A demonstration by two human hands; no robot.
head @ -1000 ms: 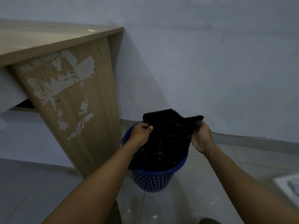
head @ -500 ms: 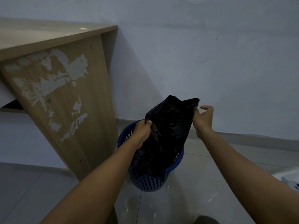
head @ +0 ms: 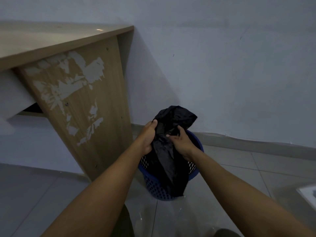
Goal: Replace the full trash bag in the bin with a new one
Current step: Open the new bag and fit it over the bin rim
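The black trash bag [head: 168, 163] stands half out of the blue perforated bin [head: 153, 186], its mouth bunched above the rim. Your left hand [head: 147, 137] wraps around the gathered neck from one side, and your right hand [head: 181, 143] pinches it with curled fingers from the other. The bin sits on the tiled floor [head: 239, 170] at the wall's foot, just beside the peeling wooden desk [head: 95, 103].

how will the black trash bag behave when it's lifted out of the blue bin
Probably floppy: the black trash bag crumples and folds where the left hand and right hand grip its neck. Likely fairly light, since its body hangs slack and narrow over the front of the blue bin. The thin, glossy film may slip, so a bunched grip seems wise.
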